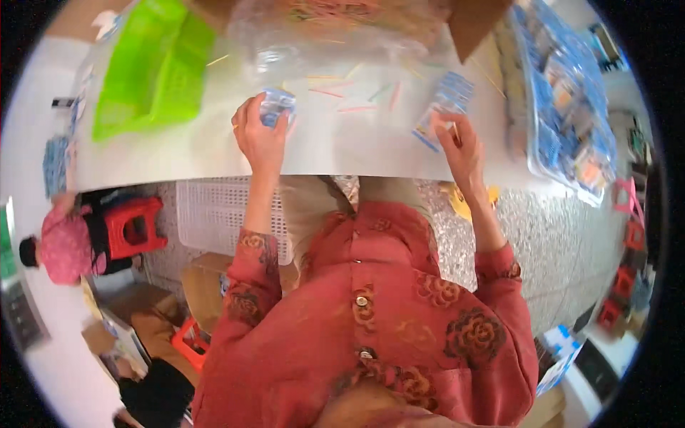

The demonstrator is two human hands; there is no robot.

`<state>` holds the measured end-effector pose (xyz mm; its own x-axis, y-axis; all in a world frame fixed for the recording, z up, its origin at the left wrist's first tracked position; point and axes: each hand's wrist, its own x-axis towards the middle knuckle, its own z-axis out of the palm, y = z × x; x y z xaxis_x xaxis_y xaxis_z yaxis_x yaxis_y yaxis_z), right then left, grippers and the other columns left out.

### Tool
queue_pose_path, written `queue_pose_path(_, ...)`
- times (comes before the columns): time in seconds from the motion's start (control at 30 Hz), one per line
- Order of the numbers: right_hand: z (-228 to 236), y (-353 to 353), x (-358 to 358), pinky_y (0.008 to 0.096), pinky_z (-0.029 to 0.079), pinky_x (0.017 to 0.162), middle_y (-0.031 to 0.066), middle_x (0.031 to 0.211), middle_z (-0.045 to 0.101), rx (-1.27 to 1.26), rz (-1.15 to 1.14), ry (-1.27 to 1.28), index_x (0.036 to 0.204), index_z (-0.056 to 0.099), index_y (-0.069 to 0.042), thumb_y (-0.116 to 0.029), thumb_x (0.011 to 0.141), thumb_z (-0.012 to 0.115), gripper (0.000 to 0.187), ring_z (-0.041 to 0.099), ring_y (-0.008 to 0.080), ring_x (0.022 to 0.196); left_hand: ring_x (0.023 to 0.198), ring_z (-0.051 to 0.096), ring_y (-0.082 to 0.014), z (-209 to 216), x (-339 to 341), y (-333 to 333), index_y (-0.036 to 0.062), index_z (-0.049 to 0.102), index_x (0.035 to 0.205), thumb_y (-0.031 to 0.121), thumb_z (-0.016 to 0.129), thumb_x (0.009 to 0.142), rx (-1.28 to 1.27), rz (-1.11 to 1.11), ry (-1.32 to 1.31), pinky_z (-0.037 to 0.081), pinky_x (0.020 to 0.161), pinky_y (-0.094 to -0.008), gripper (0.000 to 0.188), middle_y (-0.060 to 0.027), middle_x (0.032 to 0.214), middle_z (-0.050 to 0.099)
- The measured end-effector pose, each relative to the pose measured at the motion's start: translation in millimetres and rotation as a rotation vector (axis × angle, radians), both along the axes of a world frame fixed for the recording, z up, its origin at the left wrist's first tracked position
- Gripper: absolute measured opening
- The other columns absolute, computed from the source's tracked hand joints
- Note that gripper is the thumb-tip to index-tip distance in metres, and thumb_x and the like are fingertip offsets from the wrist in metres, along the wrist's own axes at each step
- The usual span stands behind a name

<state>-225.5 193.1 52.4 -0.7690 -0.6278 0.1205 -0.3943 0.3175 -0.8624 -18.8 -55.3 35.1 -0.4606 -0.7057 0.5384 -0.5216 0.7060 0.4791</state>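
My left hand (258, 139) is closed round a small blue-and-clear packet (275, 107), held over the white table with thumb and fingers on its sides. My right hand (462, 146) is at the right part of the table, its fingers bent together in a pinch. The fingertips lie over the near end of a row of flat blue printed packets (453, 91); whatever is between them is too blurred to make out. Between my hands, several thin coloured sticks (357, 109) in pink, yellow and green lie loose on the table (335, 153).
A bright green plastic basket (118, 93) stands at the left. At the right is a blue basket (546, 135) full of packets. Clear plastic with many coloured sticks (335, 11) lies at the far side, by a cardboard flap (479, 25). Another person (68, 242) sits at the left.
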Motion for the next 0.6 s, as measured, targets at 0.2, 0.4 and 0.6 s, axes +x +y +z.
queue_pose_path(0.2,4,-33,43,0.0242,0.028,0.046,-0.0027,0.054,0.038,0.045,0.254,-0.036,0.09,0.061,-0.004,-0.01,0.085,0.059,0.008,0.034,0.005,0.051,0.091,0.057,-0.0327,-21,31,-34,0.0014,0.066,0.096,0.026,0.078,0.066,-0.031,0.16,-0.145,0.045,0.081,-0.0391,0.04,-0.015,0.097,0.063)
queue_pose_path(0.4,7,-61,63,0.0244,0.029,0.045,-0.0017,0.053,0.04,0.071,0.37,-0.054,0.088,0.061,-0.002,-0.01,0.085,0.06,0.008,0.035,0.0052,0.05,0.087,0.058,-0.0284,-22,31,-32,0.0063,0.069,0.086,0.02,0.078,0.065,0.051,0.155,0.008,0.045,0.077,-0.0362,0.027,-0.0102,0.09,0.065)
queue_pose_path(0.6,-4,-78,71,0.0238,0.03,0.046,-0.001,0.054,0.042,0.074,0.436,-0.015,0.087,0.061,-0.002,-0.01,0.085,0.06,0.009,0.036,0.0053,0.051,0.08,0.058,-0.0237,-27,28,-34,0.0067,0.069,0.08,0.015,0.078,0.065,0.084,0.17,0.126,0.045,0.072,-0.0337,0.019,-0.0067,0.081,0.064)
